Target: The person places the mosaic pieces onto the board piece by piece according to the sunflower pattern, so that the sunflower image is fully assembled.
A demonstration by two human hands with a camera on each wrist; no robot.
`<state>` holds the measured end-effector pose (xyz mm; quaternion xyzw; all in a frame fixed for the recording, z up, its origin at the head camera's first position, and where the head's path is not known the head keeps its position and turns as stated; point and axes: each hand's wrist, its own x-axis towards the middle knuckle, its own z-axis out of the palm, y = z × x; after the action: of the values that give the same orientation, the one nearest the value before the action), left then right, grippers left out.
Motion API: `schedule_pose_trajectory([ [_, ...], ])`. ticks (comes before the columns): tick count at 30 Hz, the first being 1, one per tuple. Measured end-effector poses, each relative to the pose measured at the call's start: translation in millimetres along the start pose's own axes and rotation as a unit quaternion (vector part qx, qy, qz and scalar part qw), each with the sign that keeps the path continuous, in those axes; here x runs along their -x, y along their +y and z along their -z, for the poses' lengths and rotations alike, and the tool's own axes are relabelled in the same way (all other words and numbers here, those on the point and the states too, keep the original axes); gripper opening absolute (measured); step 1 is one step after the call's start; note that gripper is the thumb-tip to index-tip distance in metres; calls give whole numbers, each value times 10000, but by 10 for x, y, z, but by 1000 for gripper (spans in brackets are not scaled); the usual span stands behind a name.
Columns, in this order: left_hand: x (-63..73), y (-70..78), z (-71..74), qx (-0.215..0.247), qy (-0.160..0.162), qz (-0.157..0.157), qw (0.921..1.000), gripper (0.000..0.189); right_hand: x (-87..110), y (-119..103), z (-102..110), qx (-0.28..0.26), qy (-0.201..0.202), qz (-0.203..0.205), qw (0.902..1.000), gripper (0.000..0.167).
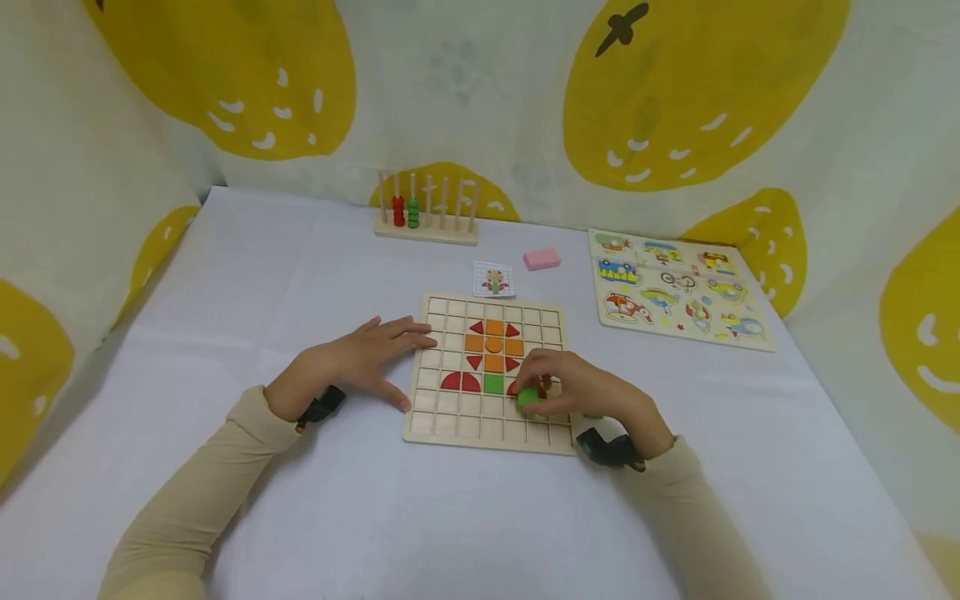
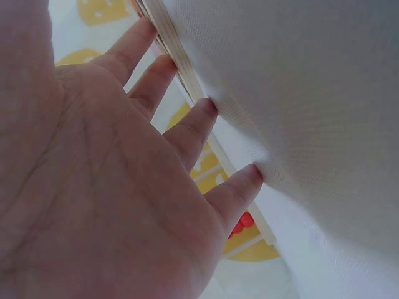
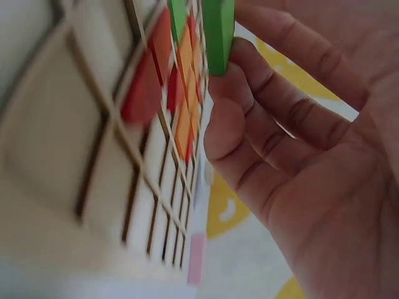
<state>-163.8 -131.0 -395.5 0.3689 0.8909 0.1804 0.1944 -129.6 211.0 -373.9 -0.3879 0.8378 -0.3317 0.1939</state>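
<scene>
A wooden grid board [image 1: 468, 427] lies on the white cloth, bearing red, orange and green pieces set in its squares. Orange squares and red triangles surround an orange disc [image 1: 493, 344]; below them sits a green square [image 1: 493, 383], with red quarter-round pieces [image 1: 461, 382] to its left. My left hand [image 1: 375, 354] rests at the board's left edge, fingers spread, fingertips touching it in the left wrist view. Over the lower right squares, my right hand [image 1: 573, 385] pinches a green block [image 3: 217, 37] between thumb and fingers. That hand partly hides red pieces beneath it.
Behind the board lie a pattern card [image 1: 494, 279] and a pink block [image 1: 542, 258]. A wooden peg stand [image 1: 425, 233] with red and green beads is farther back. A picture puzzle board [image 1: 678, 287] lies at the right. Another green piece [image 1: 592, 415] shows beneath the right wrist.
</scene>
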Motion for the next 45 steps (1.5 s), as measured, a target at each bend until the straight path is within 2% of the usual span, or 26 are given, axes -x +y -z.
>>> schedule_pose_trajectory([
  [5, -7, 9, 4, -23, -2, -16, 10000, 97, -122, -49, -140, 162, -140, 144, 9997, 14],
  [12, -21, -1, 5, -60, -13, -33, 10000, 98, -201, -134, -260, 632, -282, 78, 9976, 15],
  [19, -22, -17, -3, -99, -23, -15, 9999, 98, -178, -171, -253, 587, -229, -11, 9980, 10],
  [24, -17, -18, -9, -71, -9, 4, 10000, 98, -210, -167, -269, 670, -111, 100, 9976, 8],
  [34, -26, -33, -22, -25, -18, 11, 10000, 99, -260, -187, -307, 763, -176, -365, 9963, 8],
  [41, -11, -14, -2, -5, -29, 18, 10000, 98, -237, -161, -254, 628, -196, 3, 9978, 9],
  [45, -2, -7, 3, 21, -43, 56, 10000, 98, -182, -130, -185, 529, -161, 16, 9985, 8],
])
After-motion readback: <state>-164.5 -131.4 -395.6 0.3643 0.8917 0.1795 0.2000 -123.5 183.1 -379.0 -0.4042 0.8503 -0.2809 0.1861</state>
